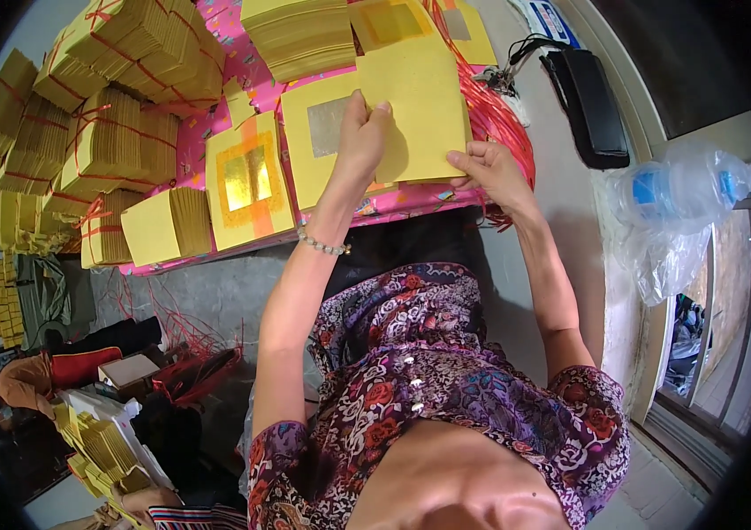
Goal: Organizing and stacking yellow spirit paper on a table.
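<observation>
A plain yellow paper sheet (424, 106) lies between my hands, over the right part of another yellow sheet with a silver square (328, 128). My left hand (362, 146) is closed at its left edge, thumb on the paper and fingers curled beside the silver square. With thumb and fingers, my right hand (492, 175) pinches the lower right corner. Left of them rests a yellow sheet with a shiny gold square (248, 177) on an orange patch. Beyond stands a thick stack of yellow paper (296, 40).
Bundles of yellow paper (115, 141) tied with red string are piled at the left on the pink patterned table cover (243, 49). Red plastic strings (504, 124) hang along the right edge. A black wallet (589, 106) and a plastic-wrapped bottle (671, 190) lie farther right.
</observation>
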`<action>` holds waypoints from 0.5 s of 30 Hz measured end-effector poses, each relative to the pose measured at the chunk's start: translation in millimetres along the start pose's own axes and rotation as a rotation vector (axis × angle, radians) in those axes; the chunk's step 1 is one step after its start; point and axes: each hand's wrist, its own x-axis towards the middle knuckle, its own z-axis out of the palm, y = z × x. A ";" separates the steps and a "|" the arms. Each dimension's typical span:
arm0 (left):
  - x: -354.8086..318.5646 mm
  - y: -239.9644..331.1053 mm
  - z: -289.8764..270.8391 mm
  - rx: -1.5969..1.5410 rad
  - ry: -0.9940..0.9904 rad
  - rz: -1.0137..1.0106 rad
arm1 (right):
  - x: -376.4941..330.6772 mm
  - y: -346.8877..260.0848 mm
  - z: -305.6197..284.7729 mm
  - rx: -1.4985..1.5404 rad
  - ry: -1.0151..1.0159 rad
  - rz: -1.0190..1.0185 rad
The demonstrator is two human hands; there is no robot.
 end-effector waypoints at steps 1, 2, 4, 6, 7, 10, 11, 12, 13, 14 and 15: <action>2.9 -3.9 1.3 0.000 0.000 0.000 | -1.2 -1.0 -4.5 -0.033 0.018 -0.005; 6.5 -7.5 2.5 0.082 0.000 -0.004 | -1.7 -1.5 -7.3 -0.067 0.036 -0.010; 11.1 -9.5 8.4 0.165 -0.007 -0.011 | -1.5 -0.2 -10.3 -0.027 0.086 -0.031; 15.0 -12.1 16.3 0.230 -0.036 -0.015 | -0.4 4.7 -18.1 0.012 0.139 -0.052; 19.3 -20.3 16.7 0.229 -0.034 -0.014 | 1.0 9.7 -24.1 -0.003 0.136 -0.060; 27.0 -33.4 22.0 0.372 -0.071 0.059 | -0.2 19.9 -28.4 -0.021 0.181 -0.076; 26.7 -34.7 23.5 0.520 -0.084 0.021 | -1.4 23.0 -28.5 -0.024 0.223 -0.087; 26.0 -34.1 25.3 0.669 -0.096 -0.017 | -2.2 27.4 -28.2 -0.023 0.226 -0.085; 25.9 -35.9 25.7 0.669 -0.099 -0.018 | -2.4 33.2 -27.3 -0.033 0.261 -0.104; 25.4 -37.7 25.4 0.765 -0.105 -0.023 | -1.7 39.5 -26.7 -0.042 0.294 -0.122; 25.1 -42.6 23.9 0.860 -0.110 -0.027 | 0.9 46.8 -27.1 -0.042 0.296 -0.121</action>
